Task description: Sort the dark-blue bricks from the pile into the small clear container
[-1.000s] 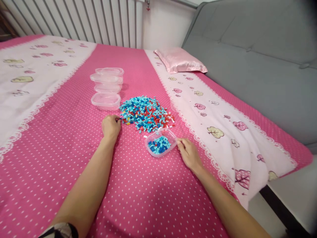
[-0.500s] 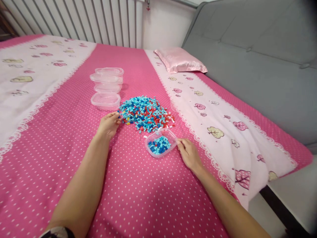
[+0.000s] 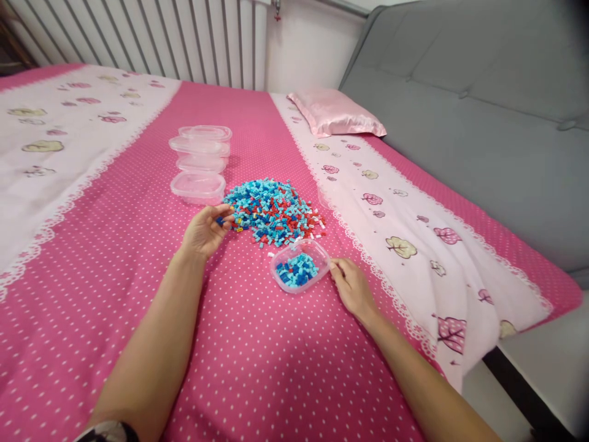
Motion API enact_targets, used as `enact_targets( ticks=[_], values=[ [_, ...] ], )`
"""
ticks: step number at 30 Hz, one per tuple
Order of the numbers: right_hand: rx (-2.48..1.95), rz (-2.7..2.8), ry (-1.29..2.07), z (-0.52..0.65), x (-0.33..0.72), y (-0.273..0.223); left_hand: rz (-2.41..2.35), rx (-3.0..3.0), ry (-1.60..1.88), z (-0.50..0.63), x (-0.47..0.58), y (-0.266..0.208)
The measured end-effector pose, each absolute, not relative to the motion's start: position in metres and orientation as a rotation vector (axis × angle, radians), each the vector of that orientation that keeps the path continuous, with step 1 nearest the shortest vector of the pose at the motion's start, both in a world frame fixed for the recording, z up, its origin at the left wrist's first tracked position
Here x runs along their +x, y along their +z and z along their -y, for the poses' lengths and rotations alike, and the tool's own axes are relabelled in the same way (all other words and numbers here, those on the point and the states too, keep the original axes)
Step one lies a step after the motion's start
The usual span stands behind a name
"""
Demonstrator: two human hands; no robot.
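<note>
A mound of small toy building bricks [image 3: 271,209], mostly light and dark blue with red, white and a few yellow ones, lies on the bed. At its left edge is my left hand [image 3: 207,232], palm turned partly up and fingers curled, with dark blue bricks showing between them. Nearer to me stands a clear plastic container [image 3: 281,287] with blue bricks [image 3: 297,270] inside. My right hand [image 3: 350,283] pinches the right end of its rim, thumb on top.
Several clear plastic containers [image 3: 197,185] stand in a row beyond my left hand. A pink pillow [image 3: 338,112] lies farther back by the grey padded headboard [image 3: 460,110]. Under everything is a pink dotted bedspread [image 3: 257,356]. A white radiator [image 3: 184,43] is at the far side.
My left hand has turned more palm-up and its fingers have loosened, reaching slightly right along the pile's edge. My right hand and the container it holds stay in place.
</note>
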State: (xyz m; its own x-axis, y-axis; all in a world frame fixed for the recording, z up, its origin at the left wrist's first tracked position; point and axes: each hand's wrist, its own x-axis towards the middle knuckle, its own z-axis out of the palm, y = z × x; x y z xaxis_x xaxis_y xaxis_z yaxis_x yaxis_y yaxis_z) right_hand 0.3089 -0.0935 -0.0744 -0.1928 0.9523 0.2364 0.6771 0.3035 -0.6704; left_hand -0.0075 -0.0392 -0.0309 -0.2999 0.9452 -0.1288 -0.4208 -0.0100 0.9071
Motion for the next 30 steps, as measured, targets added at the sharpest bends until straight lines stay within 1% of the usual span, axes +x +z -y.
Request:
enact_targets(
  ticks=[3, 6, 8, 11, 16, 20, 23, 27, 30],
  values=[
    [-1.437, 1.948, 0.562, 0.094, 0.309, -0.075, -1.539, 1.069, 1.386, 0.038, -0.003, -0.041],
    [-1.434, 1.949, 0.559, 0.093, 0.309, -0.076, -1.996, 1.562, 1.037, 0.038, 0.003, -0.049],
    [-1.437, 1.953, 0.557, 0.093, 0.309, -0.076, -2.183, 1.766, 0.813, 0.039, 0.007, -0.051],
    [-1.443, 1.957, 0.552, 0.093, 0.309, -0.076, -2.335, 1.821, 0.631, 0.040, 0.012, -0.052],
    [-1.435, 1.958, 0.544, 0.093, 0.309, -0.077, -2.404, 1.850, 0.564, 0.038, 0.017, -0.055],
    [-1.437, 1.949, 0.543, 0.093, 0.309, -0.077, -2.433, 1.863, 0.593, 0.037, 0.018, -0.057],
    [-1.443, 1.954, 0.552, 0.093, 0.309, -0.076, -2.389, 1.833, 0.726, 0.036, 0.018, -0.056],
    [-1.446, 1.953, 0.556, 0.093, 0.309, -0.076, -2.155, 1.622, 1.114, 0.036, 0.020, -0.052],
    [-1.444, 1.952, 0.552, 0.093, 0.309, -0.077, -1.765, 1.273, 1.404, 0.039, 0.023, -0.044]
  ],
)
